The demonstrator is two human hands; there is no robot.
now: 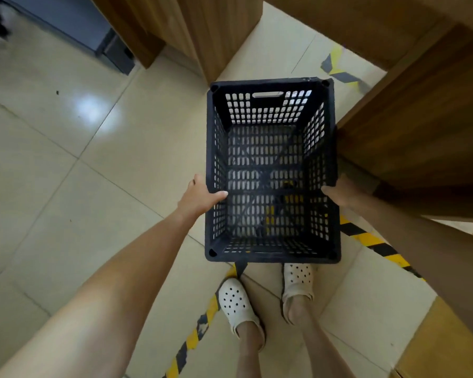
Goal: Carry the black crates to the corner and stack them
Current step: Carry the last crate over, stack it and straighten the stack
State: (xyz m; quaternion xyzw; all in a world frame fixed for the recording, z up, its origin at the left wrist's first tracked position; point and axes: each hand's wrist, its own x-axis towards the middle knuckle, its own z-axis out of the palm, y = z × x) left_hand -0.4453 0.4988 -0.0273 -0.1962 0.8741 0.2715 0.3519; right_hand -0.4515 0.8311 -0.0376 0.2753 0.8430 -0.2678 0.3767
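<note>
One black perforated crate [271, 85] hangs in front of me above the tiled floor, open side up and empty. My left hand [200, 197] grips its left rim, the thumb hooked over the edge into the crate. On the opposite rim my right hand [339, 193] grips the same way, its thumb inside and the fingers hidden behind the wall. The crate's far end has a handle slot. Through the mesh bottom I see floor and yellow-black tape.
A wooden cabinet [421, 126] stands close against the crate's right side. More wooden furniture [202, 31] lies ahead, with a narrow floor gap between. Yellow-black tape [372, 241] crosses the floor. My feet in white clogs [235, 304] are below the crate. Cardboard [448, 339] sits at lower right.
</note>
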